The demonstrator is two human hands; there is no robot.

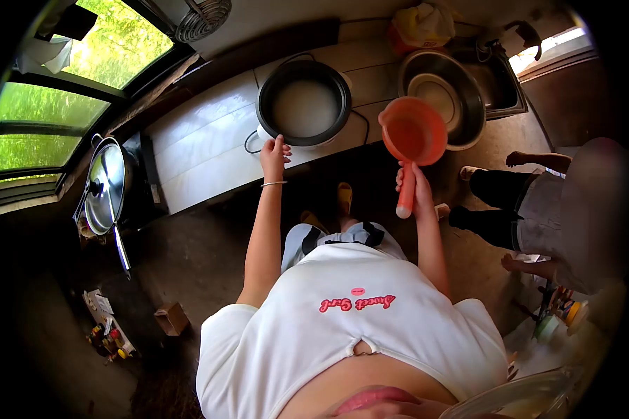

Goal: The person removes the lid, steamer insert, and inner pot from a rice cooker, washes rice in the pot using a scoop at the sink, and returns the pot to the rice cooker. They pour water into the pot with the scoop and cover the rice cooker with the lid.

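A dark round pot (341, 105) with cloudy whitish contents stands on the tiled counter (203, 150), a cable beside it. My left hand (275, 155) is at the pot's near left rim, its fingers closed on the edge. In my right hand (414, 183) is the handle of an orange-red ladle (433, 143), held level with its bowl at the near edge of a metal basin (476, 115). What the ladle holds, if anything, is hard to make out. The basin, with a pale round area inside, sits next to the sink.
A sink (495, 82) with a tap is at the back right. Another person (545, 209) stands at the right. At the left are a lidded pan (106, 185) and windows. A red and yellow bag (423, 26) lies behind the basin.
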